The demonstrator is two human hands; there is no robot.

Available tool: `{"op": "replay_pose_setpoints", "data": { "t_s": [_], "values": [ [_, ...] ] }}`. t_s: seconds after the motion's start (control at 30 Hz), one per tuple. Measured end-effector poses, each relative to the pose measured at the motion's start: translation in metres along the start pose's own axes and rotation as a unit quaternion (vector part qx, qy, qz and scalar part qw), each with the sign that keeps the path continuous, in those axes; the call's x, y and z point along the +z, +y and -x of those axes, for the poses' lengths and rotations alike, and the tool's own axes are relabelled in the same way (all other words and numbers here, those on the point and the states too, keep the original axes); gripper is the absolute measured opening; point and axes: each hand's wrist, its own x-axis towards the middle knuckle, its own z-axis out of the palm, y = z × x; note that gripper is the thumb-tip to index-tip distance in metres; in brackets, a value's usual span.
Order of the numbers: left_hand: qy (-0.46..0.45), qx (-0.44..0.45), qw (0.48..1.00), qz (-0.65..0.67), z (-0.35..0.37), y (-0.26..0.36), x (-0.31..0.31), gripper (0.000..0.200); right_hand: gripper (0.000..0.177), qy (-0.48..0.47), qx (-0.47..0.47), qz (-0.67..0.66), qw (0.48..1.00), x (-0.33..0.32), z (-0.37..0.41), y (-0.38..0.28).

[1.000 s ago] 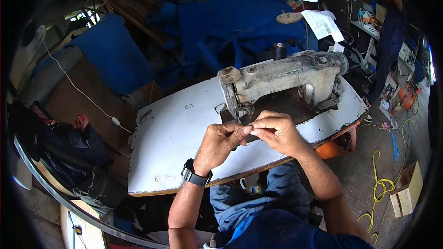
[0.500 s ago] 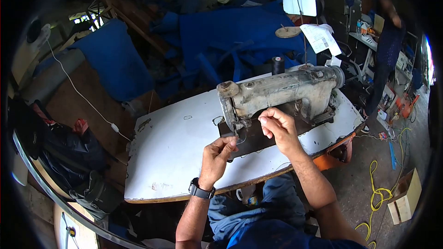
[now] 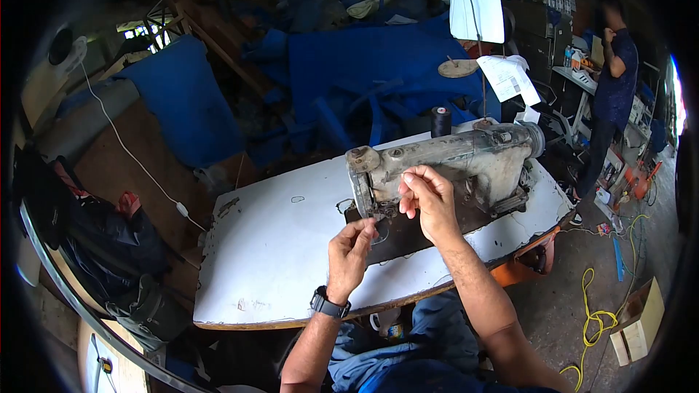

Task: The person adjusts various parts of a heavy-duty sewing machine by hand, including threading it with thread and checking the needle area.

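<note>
A worn grey sewing machine (image 3: 429, 158) stands on a white tabletop (image 3: 273, 247) with chipped edges. Beside its needle end, my left hand (image 3: 349, 256) is closed in a pinch, thumb against forefinger, close to the presser foot area. My right hand (image 3: 431, 207) is raised in front of the machine's arm, its thumb and forefinger also pinched together and the other fingers curled. Whatever lies between the fingertips of either hand is too fine to make out. A dark thread spool (image 3: 441, 122) sits upright behind the machine.
Blue fabric (image 3: 364, 65) is heaped behind the table. A person (image 3: 615, 87) stands at the far right near cluttered shelves. Yellow cable (image 3: 588, 306) and an open cardboard box (image 3: 637, 327) lie on the floor at right. Bags (image 3: 109, 225) are piled at left.
My right hand has shifted slightly left and up across the machine's arm, still pinched. My left hand stays by the needle end. The person at right has their arm bent nearer the head.
</note>
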Motion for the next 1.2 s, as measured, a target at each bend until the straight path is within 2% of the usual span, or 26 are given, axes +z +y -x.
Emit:
{"op": "replay_pose_setpoints", "data": {
  "t_s": [0.3,0.87,0.9,1.03,1.1,1.2],
  "values": [
    [-0.011,-0.066,0.998,0.015,0.018,-0.022,-0.009,0.03,0.011,0.017,-0.034,0.065,0.997,0.007,0.003,0.002],
    [-0.003,-0.074,0.997,0.008,0.017,-0.026,-0.017,0.029,0.011,0.028,-0.033,0.092,0.995,0.015,0.005,0.003],
    [0.004,-0.07,0.997,0.012,0.015,-0.024,-0.017,0.029,0.011,0.023,-0.028,0.092,0.995,0.016,0.004,0.003],
    [0.07,0.065,0.995,-0.042,-0.001,-0.004,-0.013,0.025,0.011,0.021,-0.039,0.091,0.995,0.019,0.004,0.004],
    [0.07,0.119,0.986,-0.099,-0.012,0.013,-0.014,0.023,0.011,0.035,-0.042,0.082,0.995,0.016,0.004,0.004],
    [0.062,0.156,0.98,-0.102,-0.025,0.035,-0.006,0.024,0.01,0.028,-0.039,0.044,0.998,0.012,0.005,0.002]
  ]
}}
